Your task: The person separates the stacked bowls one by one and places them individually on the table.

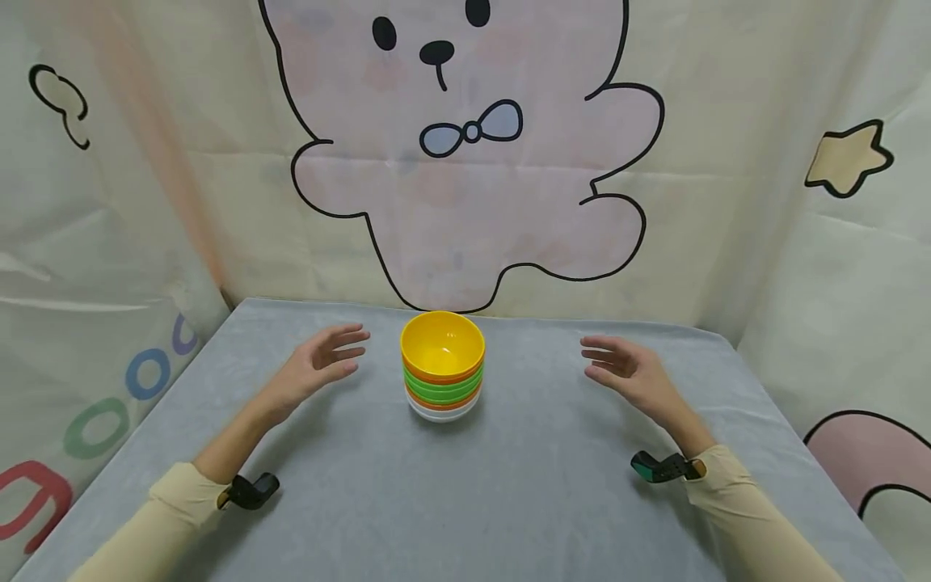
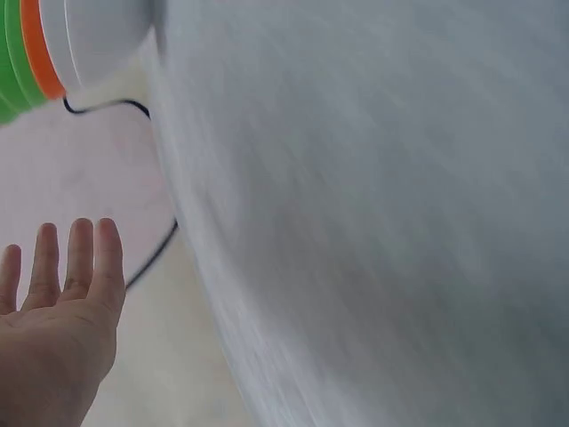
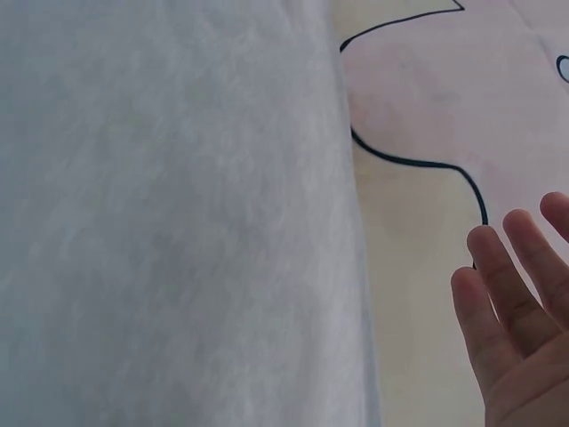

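A stack of nested bowls stands upright at the far middle of the table, a yellow bowl [image 1: 442, 347] on top. Beneath it show orange, green [image 1: 444, 392] and white rims, with a white bowl [image 1: 440, 415] at the bottom. The left hand [image 1: 323, 360] hovers to the left of the stack, fingers extended and apart from it. In the left wrist view, the side of the stack's white bowl [image 2: 102, 36] fills the upper left corner. To the right, farther from the bowls, the right hand [image 1: 629, 372] is held over the table with relaxed fingers and nothing in it.
A grey-blue cloth covers the table [image 1: 465, 501]. Behind it hangs a pale curtain [image 1: 698, 242] with a bear drawing, and similar printed cloth closes off both sides. Each wrist carries a small black camera, the left camera [image 1: 250, 491] and the right camera [image 1: 658, 467].
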Demonstrator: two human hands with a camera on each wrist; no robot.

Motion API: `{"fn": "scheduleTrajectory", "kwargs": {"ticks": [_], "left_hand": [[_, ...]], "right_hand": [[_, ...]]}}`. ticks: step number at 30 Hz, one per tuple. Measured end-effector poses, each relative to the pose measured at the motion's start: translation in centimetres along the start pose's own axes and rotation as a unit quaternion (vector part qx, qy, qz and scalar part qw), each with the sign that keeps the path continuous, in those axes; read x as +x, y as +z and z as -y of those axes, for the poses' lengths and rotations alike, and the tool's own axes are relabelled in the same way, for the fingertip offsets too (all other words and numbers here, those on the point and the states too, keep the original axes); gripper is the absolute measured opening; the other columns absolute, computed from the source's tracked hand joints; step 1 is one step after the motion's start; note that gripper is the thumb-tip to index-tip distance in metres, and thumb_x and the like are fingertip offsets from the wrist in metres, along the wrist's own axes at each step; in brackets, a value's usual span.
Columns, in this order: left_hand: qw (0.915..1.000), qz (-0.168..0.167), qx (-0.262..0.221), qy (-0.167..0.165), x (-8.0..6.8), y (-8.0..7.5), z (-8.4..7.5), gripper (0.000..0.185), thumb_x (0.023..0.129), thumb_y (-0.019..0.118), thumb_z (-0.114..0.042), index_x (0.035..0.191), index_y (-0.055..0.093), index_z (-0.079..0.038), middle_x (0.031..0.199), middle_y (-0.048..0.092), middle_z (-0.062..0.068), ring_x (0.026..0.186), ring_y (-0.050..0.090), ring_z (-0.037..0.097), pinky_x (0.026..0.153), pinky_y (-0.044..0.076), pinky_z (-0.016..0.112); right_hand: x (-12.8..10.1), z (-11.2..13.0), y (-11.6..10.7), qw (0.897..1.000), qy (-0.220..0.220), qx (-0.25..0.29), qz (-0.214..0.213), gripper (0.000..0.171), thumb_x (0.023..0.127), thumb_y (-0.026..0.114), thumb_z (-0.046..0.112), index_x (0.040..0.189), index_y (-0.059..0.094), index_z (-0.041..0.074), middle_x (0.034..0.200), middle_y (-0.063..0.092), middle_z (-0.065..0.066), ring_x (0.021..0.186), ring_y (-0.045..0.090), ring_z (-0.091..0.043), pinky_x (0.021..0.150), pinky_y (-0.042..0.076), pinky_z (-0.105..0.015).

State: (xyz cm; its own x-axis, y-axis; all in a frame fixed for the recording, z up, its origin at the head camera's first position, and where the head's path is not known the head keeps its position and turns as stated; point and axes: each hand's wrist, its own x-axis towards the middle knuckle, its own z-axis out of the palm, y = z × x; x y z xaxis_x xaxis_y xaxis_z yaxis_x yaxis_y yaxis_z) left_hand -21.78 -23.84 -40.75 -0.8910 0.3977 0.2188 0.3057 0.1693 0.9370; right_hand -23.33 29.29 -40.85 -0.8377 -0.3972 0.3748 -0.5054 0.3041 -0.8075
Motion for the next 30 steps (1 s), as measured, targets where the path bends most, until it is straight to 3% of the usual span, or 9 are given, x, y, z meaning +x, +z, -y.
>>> {"fn": "scheduleTrajectory", "kwargs": {"ticks": [6, 14, 21, 30], "left_hand": [[0.9988, 0.030, -0.036, 0.012, 1.5, 2.0, -0.2, 0.066, 0.098, 0.068, -0.005, 0.156, 0.036, -0.013, 0.157, 0.038, 0.018, 0.140, 0.038, 0.043, 0.103, 0.046, 0.044], [0.9980, 0.048, -0.034, 0.023, 2.9, 3.9, -0.3, 0.077, 0.095, 0.074, -0.015, 0.158, 0.031, -0.008, 0.159, 0.035, 0.014, 0.141, 0.038, 0.041, 0.108, 0.037, 0.058], [0.9962, 0.066, -0.039, 0.041, 3.4, 4.7, -0.1, 0.080, 0.091, 0.077, -0.011, 0.158, 0.033, -0.011, 0.158, 0.036, 0.012, 0.140, 0.039, 0.039, 0.111, 0.034, 0.056], [0.9943, 0.083, -0.038, 0.055, 3.9, 5.1, -0.4, 0.087, 0.088, 0.083, -0.023, 0.157, 0.033, -0.009, 0.156, 0.038, 0.013, 0.139, 0.040, 0.038, 0.111, 0.036, 0.054]], "right_hand": [[1.2, -0.3, 1.1, 1.000, -0.018, 0.018, 0.006, 0.050, 0.093, 0.072, -0.004, 0.141, 0.056, -0.002, 0.138, 0.058, -0.017, 0.125, 0.057, -0.036, 0.098, 0.049, -0.033], [2.6, 0.2, 2.0, 0.999, -0.036, 0.025, 0.026, 0.054, 0.093, 0.071, -0.004, 0.144, 0.052, -0.002, 0.143, 0.053, -0.021, 0.129, 0.052, -0.039, 0.103, 0.045, -0.040], [3.6, 0.4, 2.7, 0.997, -0.047, 0.030, 0.056, 0.060, 0.093, 0.071, -0.004, 0.148, 0.046, -0.003, 0.147, 0.050, -0.016, 0.133, 0.048, -0.039, 0.106, 0.040, -0.050], [4.9, 1.1, 4.2, 0.995, -0.033, 0.048, 0.080, 0.069, 0.092, 0.075, 0.002, 0.153, 0.043, 0.009, 0.151, 0.047, -0.012, 0.137, 0.044, -0.039, 0.109, 0.039, -0.046]]}}
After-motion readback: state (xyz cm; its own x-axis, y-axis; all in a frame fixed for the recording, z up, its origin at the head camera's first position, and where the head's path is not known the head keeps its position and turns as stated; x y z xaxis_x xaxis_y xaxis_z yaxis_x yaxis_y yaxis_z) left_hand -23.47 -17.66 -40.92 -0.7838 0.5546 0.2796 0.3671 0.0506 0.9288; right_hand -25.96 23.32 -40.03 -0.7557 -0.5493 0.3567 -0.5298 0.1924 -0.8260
